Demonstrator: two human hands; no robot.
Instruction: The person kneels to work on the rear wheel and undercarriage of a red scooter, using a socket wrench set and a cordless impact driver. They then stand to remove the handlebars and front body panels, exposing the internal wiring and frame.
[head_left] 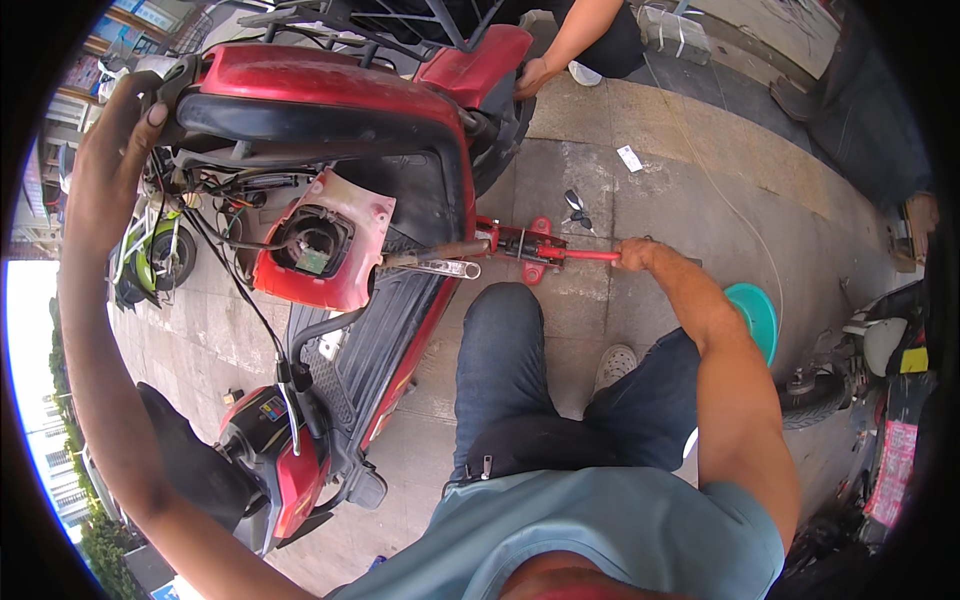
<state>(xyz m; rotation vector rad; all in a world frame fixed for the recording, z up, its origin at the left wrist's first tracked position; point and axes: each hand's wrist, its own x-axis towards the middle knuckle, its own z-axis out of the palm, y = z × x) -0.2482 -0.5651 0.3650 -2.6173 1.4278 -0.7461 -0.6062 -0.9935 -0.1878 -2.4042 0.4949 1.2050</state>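
My left arm reaches up the left side. My left hand (120, 135) closes round the black end of a red scooter's bodywork (310, 85), its thumb in sight and its other fingers mostly hidden. At the right, my right hand (637, 254) is wrapped around the handle of a red floor jack (535, 252). The jack lies low on the pavement against the scooter's side. A red plastic panel (345, 225) with a dark round opening and loose wires sits over the black footboard (375, 330). A silver wrench (450, 268) rests beside that panel.
Keys (575, 205) and a white paper slip (629, 158) lie on the pavement. Another person's hand (533, 78) touches the wheel (508, 135) at the top. A teal basin (755, 318) stands right of my arm. A handlebar with brake lever (292, 415) juts out at lower left.
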